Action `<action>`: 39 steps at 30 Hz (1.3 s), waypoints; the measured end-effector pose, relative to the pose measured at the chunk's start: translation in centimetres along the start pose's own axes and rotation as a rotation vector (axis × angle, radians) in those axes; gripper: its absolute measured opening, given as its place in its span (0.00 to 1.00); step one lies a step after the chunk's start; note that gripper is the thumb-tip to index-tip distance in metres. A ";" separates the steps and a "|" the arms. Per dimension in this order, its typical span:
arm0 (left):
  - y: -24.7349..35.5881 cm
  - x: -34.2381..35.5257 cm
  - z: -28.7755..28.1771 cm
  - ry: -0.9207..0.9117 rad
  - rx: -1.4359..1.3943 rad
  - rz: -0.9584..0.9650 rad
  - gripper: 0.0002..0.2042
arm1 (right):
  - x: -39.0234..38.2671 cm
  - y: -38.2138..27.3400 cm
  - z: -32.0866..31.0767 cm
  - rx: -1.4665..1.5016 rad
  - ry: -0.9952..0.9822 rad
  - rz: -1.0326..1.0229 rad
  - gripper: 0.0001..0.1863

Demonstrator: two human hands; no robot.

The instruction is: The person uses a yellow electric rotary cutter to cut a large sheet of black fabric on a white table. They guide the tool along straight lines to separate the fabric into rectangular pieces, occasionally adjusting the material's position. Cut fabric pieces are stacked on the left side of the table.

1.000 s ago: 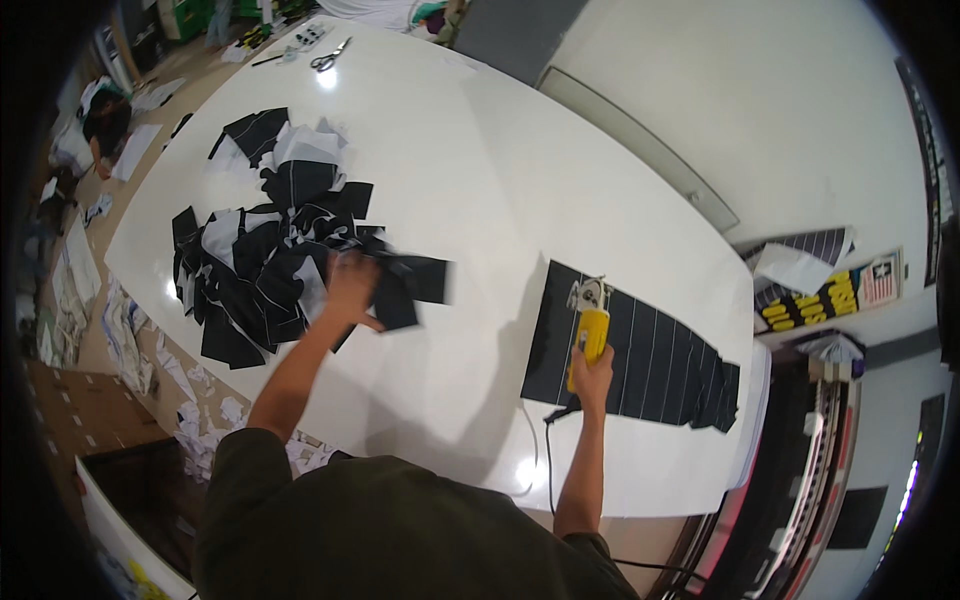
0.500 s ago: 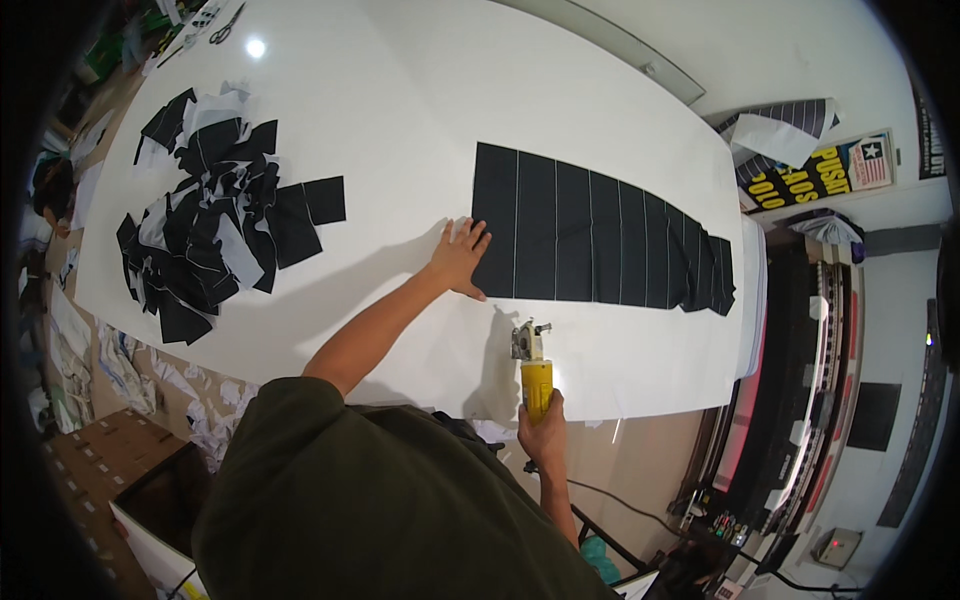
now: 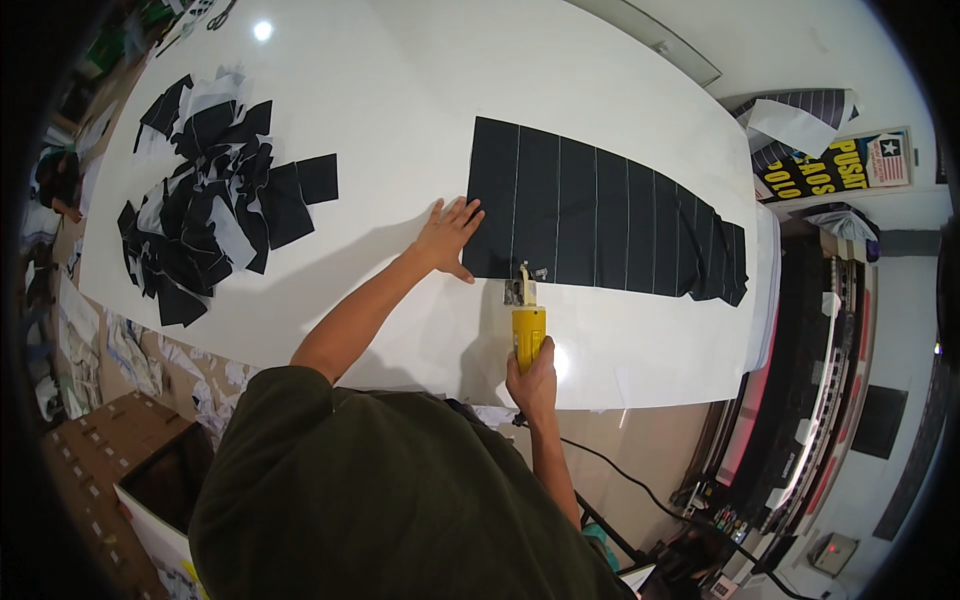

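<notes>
On the white table (image 3: 400, 120) lies a long black fabric piece (image 3: 575, 215) with thin white lines across it; its right end is rumpled. My left hand (image 3: 447, 238) is spread open at its left edge, fingertips touching the cloth and thumb pointing toward me. Wrapped around the yellow body of an electric rotary fabric cutter (image 3: 529, 330) are the fingers of my right hand (image 3: 533, 383). The cutter's metal head meets the near edge of the fabric, close to the first white lines. Whether its blade is turning I cannot tell.
A heap of black and white fabric scraps (image 3: 205, 200) covers the table's left part. Scissors (image 3: 221, 15) lie at the far left. A dark cable (image 3: 640, 485) trails from the cutter to the lower right, where a long machine (image 3: 790, 400) stands. Cardboard boxes (image 3: 110, 470) sit lower left.
My right hand has moved the cutter away from me, from short of the fabric up to its near edge. My left hand stays at the cloth's left edge. The whole view has shifted slightly.
</notes>
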State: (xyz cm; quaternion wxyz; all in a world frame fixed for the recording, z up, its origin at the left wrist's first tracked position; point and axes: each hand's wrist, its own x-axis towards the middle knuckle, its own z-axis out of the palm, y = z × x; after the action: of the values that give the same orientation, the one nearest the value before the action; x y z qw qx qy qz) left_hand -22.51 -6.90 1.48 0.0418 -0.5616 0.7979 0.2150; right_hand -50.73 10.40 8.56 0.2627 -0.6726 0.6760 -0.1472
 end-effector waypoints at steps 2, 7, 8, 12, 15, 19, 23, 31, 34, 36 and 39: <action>0.0 0.0 0.0 -0.006 -0.019 -0.007 0.72 | 0.2 0.0 0.0 -0.020 -0.002 -0.008 0.36; -0.1 -0.2 0.0 0.001 -0.030 -0.014 0.72 | 1.9 -0.4 0.1 -0.015 -0.027 -0.006 0.37; -0.1 -0.2 0.0 0.004 -0.030 -0.009 0.72 | 2.3 -0.6 0.2 -0.017 -0.034 0.006 0.37; -0.1 -0.3 0.1 0.015 -0.036 -0.006 0.71 | 4.5 -2.3 0.0 0.008 -0.023 0.013 0.32; -0.1 -0.3 0.2 0.030 -0.053 -0.003 0.70 | 6.2 -3.0 0.0 0.035 -0.034 0.016 0.29; 0.0 -0.5 -0.1 0.038 -0.055 -0.008 0.70 | 8.7 -3.5 0.3 0.035 -0.025 -0.025 0.29; -0.1 -0.6 -0.1 0.052 -0.069 -0.008 0.70 | 11.4 -4.8 0.4 0.004 -0.024 -0.037 0.28; -0.2 -0.5 0.6 0.097 -0.046 -0.012 0.70 | 16.9 -6.1 0.8 0.003 -0.010 -0.074 0.27; -0.2 -0.4 0.8 0.108 -0.054 -0.012 0.70 | 18.9 -6.7 0.8 -0.022 -0.018 -0.057 0.28; -0.2 -0.4 0.9 0.121 -0.062 -0.010 0.70 | 20.2 -7.2 0.8 -0.039 -0.016 -0.050 0.29; -0.2 -0.4 1.0 0.133 -0.066 -0.010 0.70 | 22.2 -7.5 1.1 -0.046 -0.004 -0.060 0.30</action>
State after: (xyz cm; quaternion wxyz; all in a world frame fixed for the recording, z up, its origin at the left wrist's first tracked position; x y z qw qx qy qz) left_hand -22.36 -6.23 0.59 -0.0287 -0.5795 0.7887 0.2032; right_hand -42.92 -11.76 8.31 0.2439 -0.6987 0.6582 -0.1381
